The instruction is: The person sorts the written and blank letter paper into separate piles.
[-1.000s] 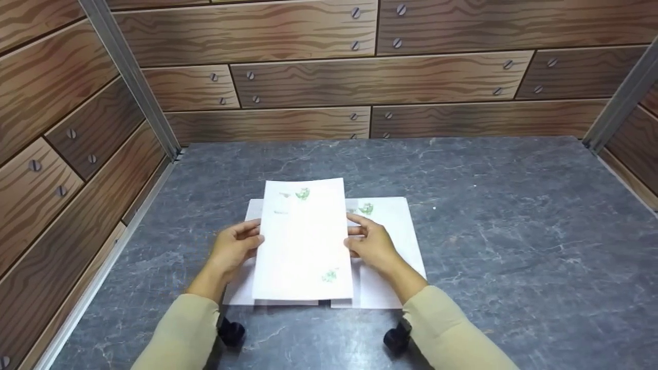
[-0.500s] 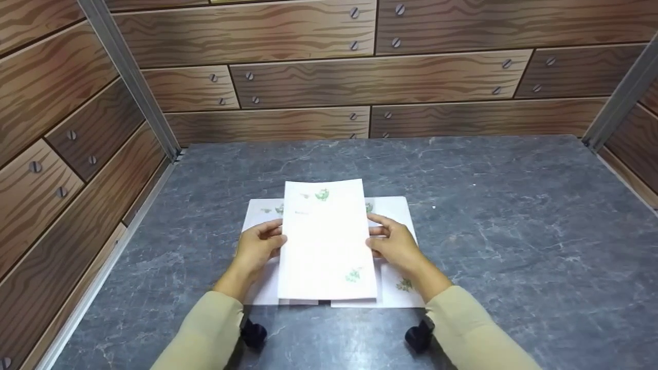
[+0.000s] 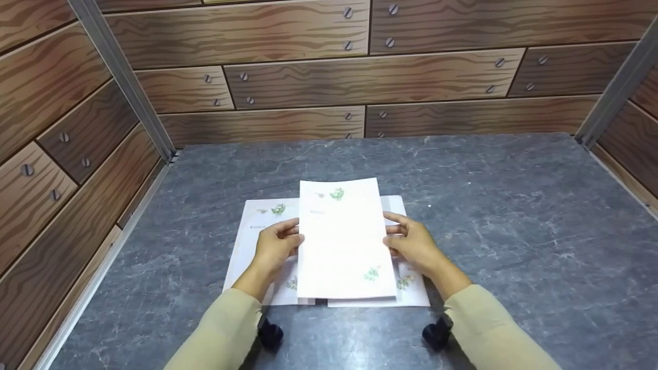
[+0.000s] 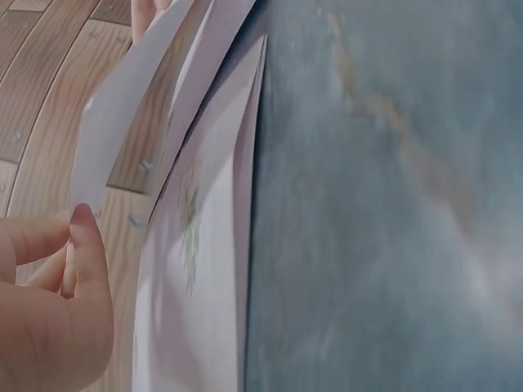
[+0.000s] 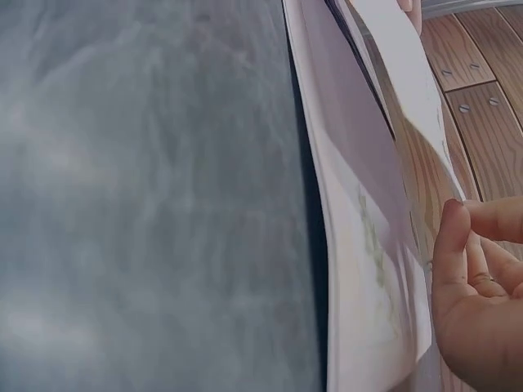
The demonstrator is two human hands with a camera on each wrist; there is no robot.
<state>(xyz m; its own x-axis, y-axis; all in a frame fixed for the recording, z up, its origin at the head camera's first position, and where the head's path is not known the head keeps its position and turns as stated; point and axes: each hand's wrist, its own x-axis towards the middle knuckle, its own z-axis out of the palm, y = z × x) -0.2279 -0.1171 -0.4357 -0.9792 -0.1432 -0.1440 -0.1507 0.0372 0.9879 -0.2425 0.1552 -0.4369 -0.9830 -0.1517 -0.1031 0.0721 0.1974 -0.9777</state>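
A white sheet of paper (image 3: 343, 241) with green plant prints near its top and lower right is held over the table. My left hand (image 3: 275, 246) pinches its left edge between thumb and fingers, and my right hand (image 3: 415, 245) pinches the right edge the same way. Beneath lie two paper piles side by side: the left pile (image 3: 249, 252) and the right pile (image 3: 415, 298), largely covered by the held sheet. In the left wrist view the sheet (image 4: 122, 114) bows above the pile (image 4: 212, 327). The right wrist view has the sheet's edge (image 5: 409, 73) at the thumb tip.
A dark grey marbled table (image 3: 524, 236) surrounds the piles. Wood-patterned walls (image 3: 308, 82) with grey metal corner posts (image 3: 123, 77) close off the back and sides. Black devices (image 3: 271, 335) sit under both wrists, near the light sleeves (image 3: 221, 329).
Both hands have carried the sheet rightward, from mostly over the left pile to mostly over the right one. More of the left pile now shows. The grip is the same.
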